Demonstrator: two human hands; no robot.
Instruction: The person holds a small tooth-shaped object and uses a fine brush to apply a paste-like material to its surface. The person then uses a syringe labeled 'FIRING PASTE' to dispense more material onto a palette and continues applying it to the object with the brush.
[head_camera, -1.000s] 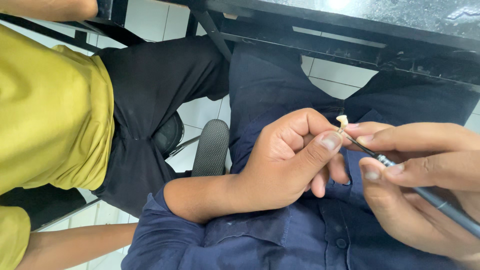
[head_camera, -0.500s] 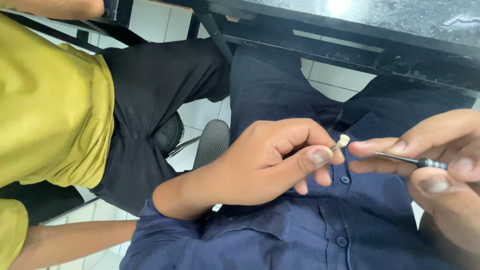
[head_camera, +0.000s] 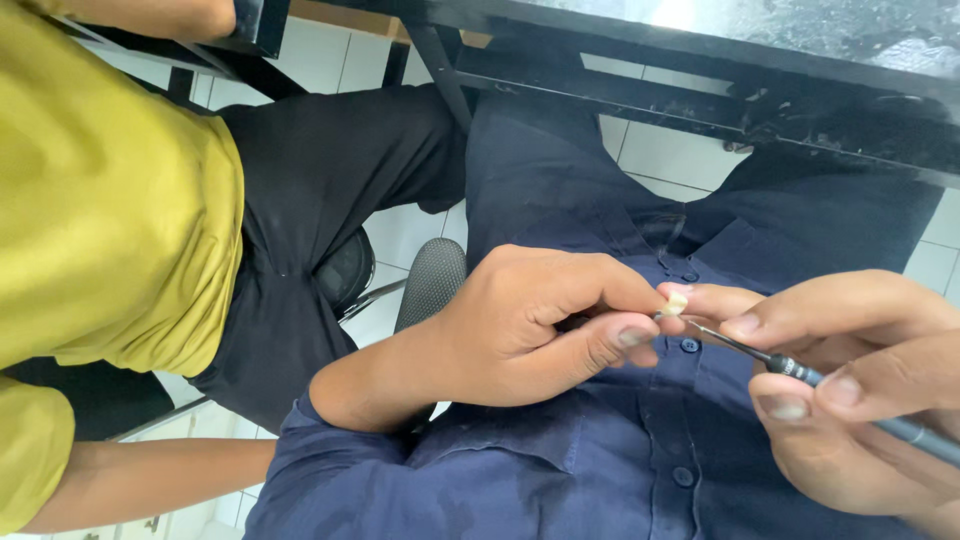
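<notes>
My left hand (head_camera: 530, 325) pinches a tiny cream-coloured piece (head_camera: 677, 301) between thumb and fingertips, held over my lap. My right hand (head_camera: 850, 385) grips a thin metal hand tool (head_camera: 800, 375) with a dark handle like a pen. Its fine tip touches the small piece. Both hands hover above my dark blue buttoned shirt (head_camera: 600, 470).
A person in a yellow shirt (head_camera: 100, 220) and black trousers (head_camera: 320, 200) sits close at my left on a chair (head_camera: 430, 280). A black table frame (head_camera: 650, 70) with a dark top runs across the upper edge. White floor tiles (head_camera: 670, 150) show beneath.
My right hand has shifted slightly down and left with the tool, keeping its tip at the small piece. My left hand has turned the piece a little between its fingertips.
</notes>
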